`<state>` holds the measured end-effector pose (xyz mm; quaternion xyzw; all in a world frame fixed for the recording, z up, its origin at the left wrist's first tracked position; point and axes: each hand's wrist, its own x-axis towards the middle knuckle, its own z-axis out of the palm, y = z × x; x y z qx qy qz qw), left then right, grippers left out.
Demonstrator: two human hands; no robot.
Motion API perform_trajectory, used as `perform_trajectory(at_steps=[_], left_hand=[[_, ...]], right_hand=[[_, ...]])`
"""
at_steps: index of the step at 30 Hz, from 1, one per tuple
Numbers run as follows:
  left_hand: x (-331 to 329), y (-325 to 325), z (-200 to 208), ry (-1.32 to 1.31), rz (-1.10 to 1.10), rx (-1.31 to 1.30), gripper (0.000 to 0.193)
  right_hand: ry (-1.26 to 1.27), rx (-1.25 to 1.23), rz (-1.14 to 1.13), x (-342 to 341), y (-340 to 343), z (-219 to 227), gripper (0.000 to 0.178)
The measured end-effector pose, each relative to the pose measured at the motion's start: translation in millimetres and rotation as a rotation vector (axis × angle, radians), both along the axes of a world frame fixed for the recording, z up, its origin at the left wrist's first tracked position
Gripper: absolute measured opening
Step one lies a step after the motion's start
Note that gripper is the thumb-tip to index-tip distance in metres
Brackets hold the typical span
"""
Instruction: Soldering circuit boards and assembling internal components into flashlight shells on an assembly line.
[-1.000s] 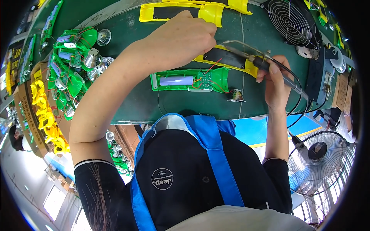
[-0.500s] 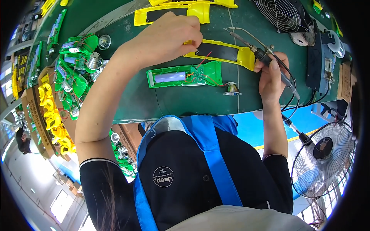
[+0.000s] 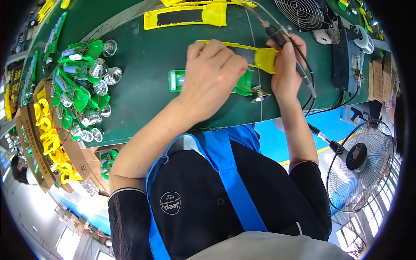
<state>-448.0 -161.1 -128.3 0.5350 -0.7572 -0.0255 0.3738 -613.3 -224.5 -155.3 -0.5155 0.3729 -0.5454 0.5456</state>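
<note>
My right hand (image 3: 287, 69) is wrapped round a soldering iron (image 3: 274, 33), whose metal end points away toward the far edge, with a thin metal tube beside it. My left hand (image 3: 212, 78) hovers over a green housing (image 3: 175, 81), fingers curled together; their tips and whatever they pinch are hidden. That hand covers the housing's middle, where a purple cell barely shows. A silver reflector cup (image 3: 260, 94) is wired to the housing's right end. Just beyond lies a yellow shell (image 3: 265, 59) with a dark inner strip, partly behind my left hand.
Green housings with reflectors (image 3: 81, 96) are heaped at the left, beside a carton (image 3: 73, 149) of yellow parts. More yellow shells (image 3: 215, 14) lie at the back. A caged fan (image 3: 301, 14) and dark box unit (image 3: 346, 60) stand at right; a larger fan (image 3: 359, 156) is off the table.
My left hand has come from the yellow shell's left end toward me, now covering the green housing. The soldering iron has shifted slightly away. The whole view has moved a little.
</note>
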Motion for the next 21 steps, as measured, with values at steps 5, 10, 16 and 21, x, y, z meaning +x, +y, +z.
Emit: perform_trajectory(at_steps=[5,10,16,21], left_hand=[[-6,-6,0,-0.022,0.039,0.058,0.01],[-2,-9,1,-0.147,0.063,0.198,0.007],[2,-21,18,-0.299,-0.022,0.442,0.002],[2,-24,20,-0.348,-0.031,0.497,0.005]], right_hand=[[-0.206,0.031,0.075,6,12,-4,0.028],[-0.31,0.217,0.232,-45,-6,-4,0.023],[0.139,0.327,0.397,-75,-35,23,0.022],[0.357,0.289,0.428,-64,-39,31,0.023]])
